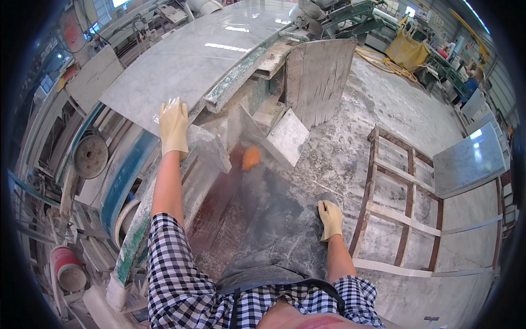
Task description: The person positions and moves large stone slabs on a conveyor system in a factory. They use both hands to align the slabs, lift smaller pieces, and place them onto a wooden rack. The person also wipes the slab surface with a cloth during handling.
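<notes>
My left hand (173, 128), in a cream rubber glove, lies on the near corner of a large polished grey-white stone slab (181, 71). Its fingers stretch forward over the surface. The slab rests on a worn, green-painted machine frame (230, 79). Lower down on the right, my right hand (330, 220), also gloved, is held with curled fingers at the side of my dusty dark apron (274, 225). A bit of dark grey material shows by its fingertips; whether it is the apron's edge or a separate piece I cannot tell.
A wooden board (319, 77) and a broken stone piece (289, 137) stand beside the frame. On the right is a wooden rack (410, 208) with a polished slab (470, 159). A red bucket (68, 268) is at lower left. Another person (472, 83) is far right.
</notes>
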### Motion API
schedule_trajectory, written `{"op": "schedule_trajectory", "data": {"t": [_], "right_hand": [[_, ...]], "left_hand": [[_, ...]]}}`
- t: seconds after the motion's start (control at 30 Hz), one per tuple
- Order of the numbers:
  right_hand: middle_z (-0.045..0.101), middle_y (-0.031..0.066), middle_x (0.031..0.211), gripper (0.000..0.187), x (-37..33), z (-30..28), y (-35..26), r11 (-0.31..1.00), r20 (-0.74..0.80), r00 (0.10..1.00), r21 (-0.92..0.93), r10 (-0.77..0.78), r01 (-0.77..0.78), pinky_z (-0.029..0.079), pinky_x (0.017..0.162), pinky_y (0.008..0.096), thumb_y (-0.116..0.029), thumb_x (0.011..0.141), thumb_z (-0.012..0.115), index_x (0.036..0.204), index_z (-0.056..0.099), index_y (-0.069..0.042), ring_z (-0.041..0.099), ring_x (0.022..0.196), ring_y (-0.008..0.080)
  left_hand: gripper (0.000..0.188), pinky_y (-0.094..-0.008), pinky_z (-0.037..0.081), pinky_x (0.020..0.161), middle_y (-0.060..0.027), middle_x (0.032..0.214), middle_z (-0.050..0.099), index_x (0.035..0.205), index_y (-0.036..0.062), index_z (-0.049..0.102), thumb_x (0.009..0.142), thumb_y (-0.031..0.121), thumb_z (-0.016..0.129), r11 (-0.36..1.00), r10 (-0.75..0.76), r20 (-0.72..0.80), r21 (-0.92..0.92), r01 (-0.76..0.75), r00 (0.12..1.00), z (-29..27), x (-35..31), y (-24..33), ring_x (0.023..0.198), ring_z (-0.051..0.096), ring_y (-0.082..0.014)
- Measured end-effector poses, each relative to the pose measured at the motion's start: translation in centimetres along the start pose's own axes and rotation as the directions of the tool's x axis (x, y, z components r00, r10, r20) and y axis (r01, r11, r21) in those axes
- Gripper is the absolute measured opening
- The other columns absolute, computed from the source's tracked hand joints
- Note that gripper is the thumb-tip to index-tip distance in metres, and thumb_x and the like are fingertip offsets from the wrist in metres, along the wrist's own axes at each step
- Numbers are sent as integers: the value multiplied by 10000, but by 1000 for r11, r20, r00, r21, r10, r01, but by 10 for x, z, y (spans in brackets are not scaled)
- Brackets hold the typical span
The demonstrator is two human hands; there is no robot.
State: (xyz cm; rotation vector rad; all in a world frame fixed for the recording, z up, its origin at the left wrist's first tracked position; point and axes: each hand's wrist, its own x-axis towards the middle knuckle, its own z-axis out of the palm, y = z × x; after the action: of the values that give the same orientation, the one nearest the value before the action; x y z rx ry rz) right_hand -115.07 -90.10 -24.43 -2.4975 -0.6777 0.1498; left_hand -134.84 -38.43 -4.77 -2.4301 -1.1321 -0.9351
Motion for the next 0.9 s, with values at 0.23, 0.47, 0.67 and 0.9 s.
{"op": "schedule_trajectory", "data": {"t": [0.23,0.47,0.67,0.9], "right_hand": [[708,223,890,376,-2,-4,-5,999,-18,999,27,-27,28,511,778,542,-351,976,550,864,718,-34,670,881,446],[710,219,877,379,0,-2,-3,1000,-9,1000,4,-23,23,512,777,544,-360,975,558,854,720,-40,673,866,443],[708,218,884,379,-1,0,-1,1000,-19,999,2,-27,27,509,782,543,-357,976,554,855,720,-38,673,875,437],[710,214,892,378,-1,-2,-3,999,-17,999,20,-29,30,507,795,530,-350,978,537,862,723,-43,672,890,430]], "left_hand": [[424,-465,368,1187,-183,1316,680,1323,29,659,1056,303,476,999,-33,67,-5,33,997,3,2,-2,1327,580,-316],[431,-465,375,1180,-195,1302,683,1312,10,661,1051,298,476,1000,-23,64,-11,23,998,1,1,-2,1309,592,-322],[430,-454,384,1179,-210,1284,690,1290,-8,669,1045,288,475,1000,-9,39,-17,10,999,-2,0,0,1281,613,-325],[432,-446,371,1193,-201,1307,681,1298,0,667,1052,289,462,1000,-26,60,-10,27,998,-6,-1,3,1301,598,-314]]}}
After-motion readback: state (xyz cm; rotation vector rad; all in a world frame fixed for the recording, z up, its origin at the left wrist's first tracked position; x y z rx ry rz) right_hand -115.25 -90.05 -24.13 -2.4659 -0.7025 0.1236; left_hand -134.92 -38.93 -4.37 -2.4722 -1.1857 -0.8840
